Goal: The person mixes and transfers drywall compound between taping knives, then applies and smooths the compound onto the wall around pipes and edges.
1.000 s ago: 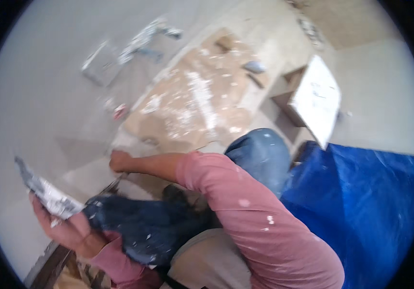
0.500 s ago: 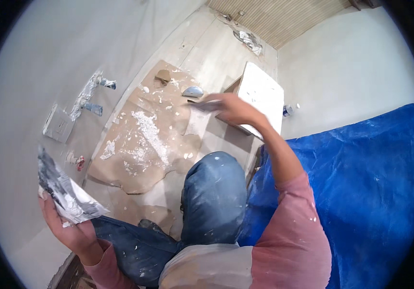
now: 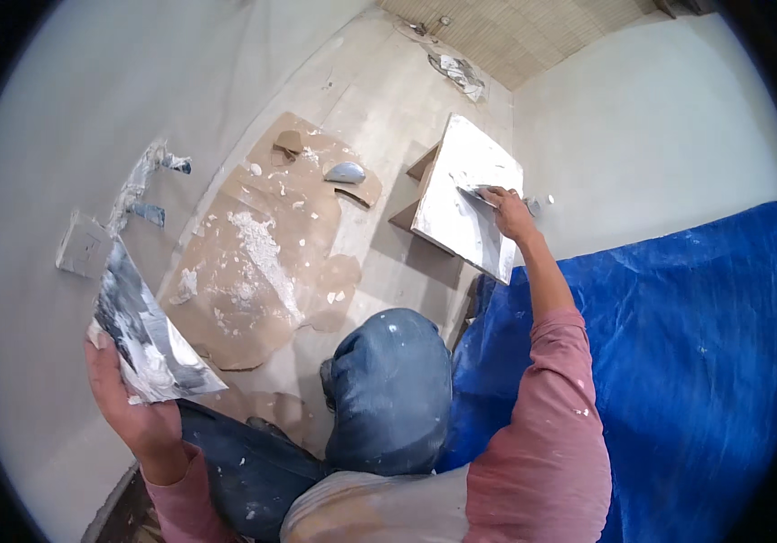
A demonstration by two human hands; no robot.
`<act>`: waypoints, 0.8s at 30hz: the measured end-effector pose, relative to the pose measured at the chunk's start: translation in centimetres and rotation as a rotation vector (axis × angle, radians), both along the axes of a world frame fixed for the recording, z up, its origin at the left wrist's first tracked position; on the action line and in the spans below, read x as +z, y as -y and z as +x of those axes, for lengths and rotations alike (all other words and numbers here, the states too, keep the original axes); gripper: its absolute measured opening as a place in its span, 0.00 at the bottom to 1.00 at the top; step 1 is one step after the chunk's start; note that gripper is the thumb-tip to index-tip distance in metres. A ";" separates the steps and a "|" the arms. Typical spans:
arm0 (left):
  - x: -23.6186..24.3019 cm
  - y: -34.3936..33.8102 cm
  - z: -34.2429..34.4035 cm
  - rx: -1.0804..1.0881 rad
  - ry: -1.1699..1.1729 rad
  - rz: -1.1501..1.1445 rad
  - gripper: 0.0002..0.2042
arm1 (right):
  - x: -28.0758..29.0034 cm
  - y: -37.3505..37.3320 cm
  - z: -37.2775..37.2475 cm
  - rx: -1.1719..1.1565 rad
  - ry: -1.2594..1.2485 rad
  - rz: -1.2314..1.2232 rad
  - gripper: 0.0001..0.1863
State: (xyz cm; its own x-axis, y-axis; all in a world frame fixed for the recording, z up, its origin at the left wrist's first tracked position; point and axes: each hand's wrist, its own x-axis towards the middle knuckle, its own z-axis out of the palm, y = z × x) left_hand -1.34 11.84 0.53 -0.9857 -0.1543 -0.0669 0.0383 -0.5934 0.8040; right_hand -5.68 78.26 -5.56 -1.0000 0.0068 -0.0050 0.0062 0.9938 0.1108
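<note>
Partly hidden, partly cropped
The right hand (image 3: pixel 513 217) covered the near end of its flat tool (image 3: pixel 473 191); the smeared metal plate (image 3: pixel 147 330) hid part of the left hand (image 3: pixel 140 421); the blue sheet (image 3: pixel 669 362) ran off the lower edge.

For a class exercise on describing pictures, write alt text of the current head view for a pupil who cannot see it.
A person's right hand holds a flat tool at a white-topped stand, while the left hand holds a silver plate smeared with white paste. A white-spattered brown sheet lies on the floor; blue sheeting spreads at right.
</note>
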 end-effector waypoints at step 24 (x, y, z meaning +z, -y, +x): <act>2.0 -2.2 1.6 0.204 0.037 0.021 0.21 | 2.5 -4.8 -0.3 0.055 0.482 0.113 0.32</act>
State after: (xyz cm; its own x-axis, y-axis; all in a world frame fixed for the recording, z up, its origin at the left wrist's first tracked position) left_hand 0.31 14.08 2.51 -0.9312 -0.3483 -0.1075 0.1300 -0.5928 0.7948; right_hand -6.02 83.01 -3.08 -0.8831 -0.0191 -0.4688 -0.1247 0.9728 0.1953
